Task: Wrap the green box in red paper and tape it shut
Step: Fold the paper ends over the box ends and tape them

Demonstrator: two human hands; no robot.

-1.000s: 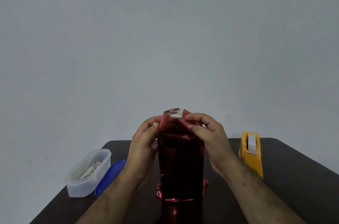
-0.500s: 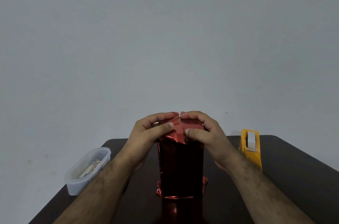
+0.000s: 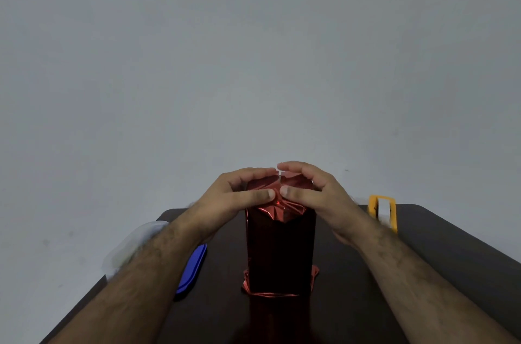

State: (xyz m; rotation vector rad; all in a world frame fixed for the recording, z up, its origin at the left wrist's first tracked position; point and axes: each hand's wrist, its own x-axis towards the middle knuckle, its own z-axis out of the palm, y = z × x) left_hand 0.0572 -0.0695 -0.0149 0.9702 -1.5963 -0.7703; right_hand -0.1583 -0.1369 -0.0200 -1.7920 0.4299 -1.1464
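The box stands upright on the dark table, fully covered in shiny red paper; no green shows. Crumpled paper flares out round its base. My left hand and my right hand cup the top end from either side. Both thumbs press the folded red flaps down on the top, thumb tips almost touching at the middle, while the fingers curl over the far edge. A yellow tape dispenser with white tape stands to the right of my right wrist.
A clear plastic container sits at the table's left edge, partly behind my left forearm. A blue lid lies beside it. A plain grey wall fills the background.
The upright paper flaps at the top were folded down flat. Both hands lowered and closed over the top, thumbs coming together at the centre.
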